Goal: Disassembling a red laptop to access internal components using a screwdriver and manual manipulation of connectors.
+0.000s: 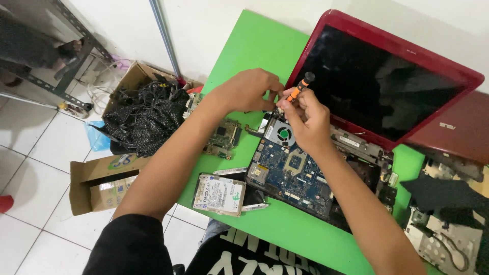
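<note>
Where the red laptop (pixel 387 81) stands open at the far right corner of the green worktop (pixel 254 46), both hands meet over its stripped base. The right hand (pixel 305 119) pinches an orange-and-black screwdriver (pixel 300 87) between its fingers, the tool tilted with its dark cap up and its tip down by the cooling fan (pixel 283 134). The left hand (pixel 249 90) sits just beside it, fingers curled and pressed together at the same spot (what they nip, if anything, I cannot tell). Below the hands lies the bare blue motherboard (pixel 290 170). A silver hard drive (pixel 219 194) rests at the near left edge of the worktop, and a smaller green circuit board (pixel 223 137) lies at the left edge. On the floor, a cardboard box (pixel 142 112) holds tangled black cables.
</note>
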